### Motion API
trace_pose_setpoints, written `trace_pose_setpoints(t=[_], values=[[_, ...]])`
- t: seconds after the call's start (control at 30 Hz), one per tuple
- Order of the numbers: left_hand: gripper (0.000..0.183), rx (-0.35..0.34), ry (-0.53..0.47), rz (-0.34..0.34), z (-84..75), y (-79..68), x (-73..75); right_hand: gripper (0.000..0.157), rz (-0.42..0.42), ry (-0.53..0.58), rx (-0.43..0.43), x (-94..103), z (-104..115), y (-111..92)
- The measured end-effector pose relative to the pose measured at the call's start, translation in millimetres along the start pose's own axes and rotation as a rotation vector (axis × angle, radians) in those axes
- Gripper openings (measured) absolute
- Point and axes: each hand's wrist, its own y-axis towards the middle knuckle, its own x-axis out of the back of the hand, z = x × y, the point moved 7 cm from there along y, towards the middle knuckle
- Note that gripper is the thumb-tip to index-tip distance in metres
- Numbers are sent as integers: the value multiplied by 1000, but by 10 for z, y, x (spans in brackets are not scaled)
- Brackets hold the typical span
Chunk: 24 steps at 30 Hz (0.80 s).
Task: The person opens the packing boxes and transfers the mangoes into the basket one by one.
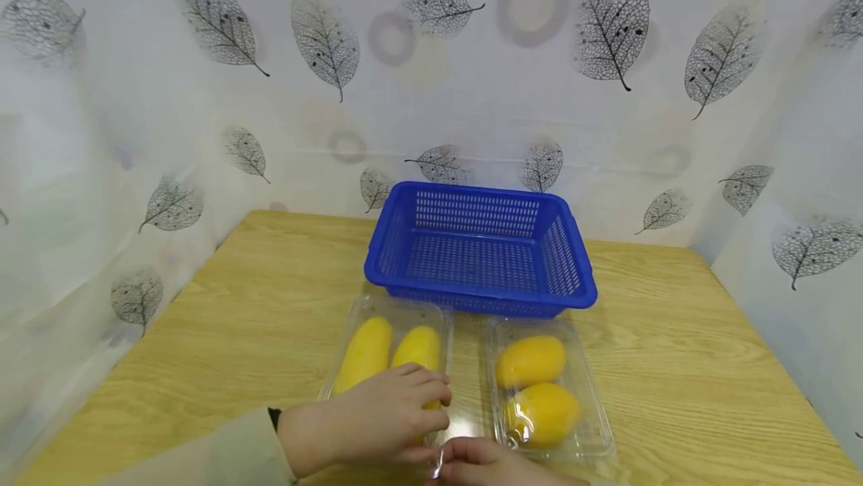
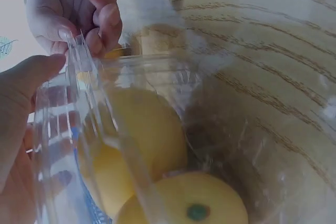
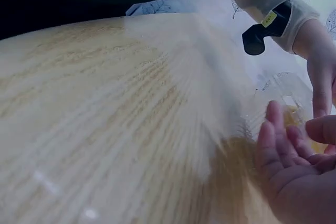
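A clear plastic clamshell box (image 1: 341, 351) holding two yellow mangoes (image 1: 367, 351) lies in front of me, left of centre. My left hand (image 1: 387, 415) lies over its near right part, covering some of the fruit. In the left wrist view its thumb (image 2: 37, 77) is at the box's rim (image 2: 86, 72), with the other fingers behind the clear plastic. My right hand (image 1: 488, 463) pinches the near right corner of the same box between thumb and fingers. In the right wrist view my right hand (image 3: 299, 171) partly hides the box.
Beside it on the right lies a second clear box (image 1: 593, 415) with two orange-yellow mangoes (image 1: 542, 415). A blue plastic basket (image 1: 472, 295) stands behind both boxes on the wooden table (image 1: 674, 366). A leaf-patterned sheet (image 1: 458, 111) hangs behind and along the sides.
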Motion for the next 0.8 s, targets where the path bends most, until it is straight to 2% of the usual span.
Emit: trace_pose_setpoints(t=[0.17,0.3,0.5,0.6,0.8], values=[[16,16,-15,6,6,-11,-9,37,24,135,15,-52,-11,47],[13,17,-20,-7,1,-27,-6,39,53,148,32,-63,-19,84],[12,23,-18,-23,-3,-29,-4,36,62,228,19,-59,-49,108],[12,26,-18,-33,-1,-30,5,35,65,225,27,-60,-41,111],[10,-4,-47,-76,-24,-39,23,40,45,109,84,-55,-19,95]])
